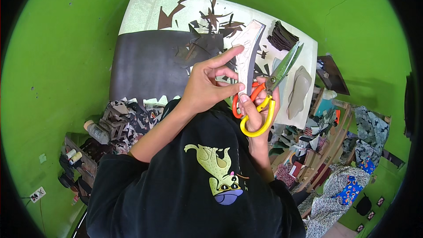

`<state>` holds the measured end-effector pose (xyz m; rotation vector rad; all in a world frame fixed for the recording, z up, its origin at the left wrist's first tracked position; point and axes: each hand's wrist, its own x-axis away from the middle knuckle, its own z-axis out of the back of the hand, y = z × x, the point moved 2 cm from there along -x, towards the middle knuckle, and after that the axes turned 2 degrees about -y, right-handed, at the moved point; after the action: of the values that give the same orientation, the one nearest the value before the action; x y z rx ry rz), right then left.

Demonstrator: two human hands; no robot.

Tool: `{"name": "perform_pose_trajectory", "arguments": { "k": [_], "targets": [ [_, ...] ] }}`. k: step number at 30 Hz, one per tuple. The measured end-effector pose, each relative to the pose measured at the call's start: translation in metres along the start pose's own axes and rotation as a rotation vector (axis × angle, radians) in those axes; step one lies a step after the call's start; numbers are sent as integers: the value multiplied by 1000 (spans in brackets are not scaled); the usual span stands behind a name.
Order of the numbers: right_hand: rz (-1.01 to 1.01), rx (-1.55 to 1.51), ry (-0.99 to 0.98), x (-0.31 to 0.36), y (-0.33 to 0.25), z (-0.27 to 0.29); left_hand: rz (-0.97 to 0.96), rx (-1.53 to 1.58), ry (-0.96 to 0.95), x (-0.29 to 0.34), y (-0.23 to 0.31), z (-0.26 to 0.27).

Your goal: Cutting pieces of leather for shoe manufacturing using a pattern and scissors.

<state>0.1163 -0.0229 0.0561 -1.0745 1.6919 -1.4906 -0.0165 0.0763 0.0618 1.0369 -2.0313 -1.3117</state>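
Note:
In front of my chest is a long, curved pale template [249, 39] with pencil-like marks, a dark layer showing along its right edge. My left hand [205, 83] holds it from the left side, index finger stretched up along it and thumb near its lower end. A pair of scissors [272, 79] with one orange and one yellow handle loop rests in my right hand [261, 112], blades pointing up and to the right. My right thumb also lies by the template's lower end; whether it presses on it, I cannot tell.
On the pale table [141, 13] lie a large dark sheet [145, 61], scattered brown and black offcuts [213, 17], a stack of dark cut pieces [283, 36] and a grey sole-shaped piece [299, 90]. Scrap heaps [128, 121] and a wooden rack [328, 145] flank me.

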Motion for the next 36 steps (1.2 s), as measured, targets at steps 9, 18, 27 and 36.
{"name": "perform_pose_trajectory", "arguments": {
  "k": [9,18,27,36],
  "targets": [
    [-37,-17,-45,3,-4,2,-8,-41,55,-3,3,5],
    [-170,122,-382,14,4,19,-118,-41,153,-13,15,19],
    [-128,297,-339,21,-3,-5,-285,40,311,-21,5,1],
    [-84,347,-343,14,2,-8,-313,114,409,-17,-6,-7]
  ]
}}
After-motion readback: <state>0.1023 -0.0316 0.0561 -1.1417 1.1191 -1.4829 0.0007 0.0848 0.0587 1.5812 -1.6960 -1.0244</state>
